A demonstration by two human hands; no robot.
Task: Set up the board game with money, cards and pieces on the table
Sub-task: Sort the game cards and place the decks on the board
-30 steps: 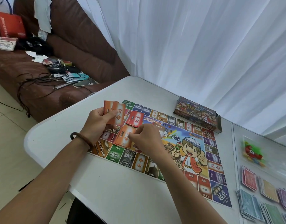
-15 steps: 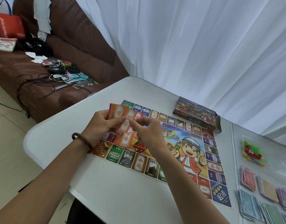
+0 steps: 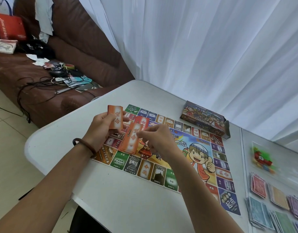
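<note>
At the far left stood a brown leather sofa (image 3: 74,47) carrying a red paper bag (image 3: 9,26) and a tangle of black cables (image 3: 35,84). A white curtain (image 3: 195,47) hung behind the white rounded-corner table (image 3: 111,190). The person's left hand (image 3: 101,126), with a dark round bracelet (image 3: 84,145) on its wrist, was raised over the left end of the game board; its fingers and thumb were curled round a stack of orange cards (image 3: 116,118) held upright. Just to the right, a pile of orange cards (image 3: 130,140) lay face down on the colourful printed paper game board (image 3: 197,155), with a pile of red cards (image 3: 142,122) lying beside it, towards the curtain. The right hand (image 3: 158,140) hovered over the board centre with its fingers curled, the fingertips at the upper right edge of the orange pile; whether they pinched the top card could not be determined. The board lay flat on the table. Beyond its far right corner sat the rectangular illustrated cardboard game box (image 3: 203,120), one end flap open. On the adjoining white surface at the right lay a clear bag of red and green playing pieces (image 3: 262,158), blurred. Nearer the person lay separate stacks of paper money: red (image 3: 258,185), orange (image 3: 278,197), purple (image 3: 296,206), blue (image 3: 257,212) and green (image 3: 283,221).
</note>
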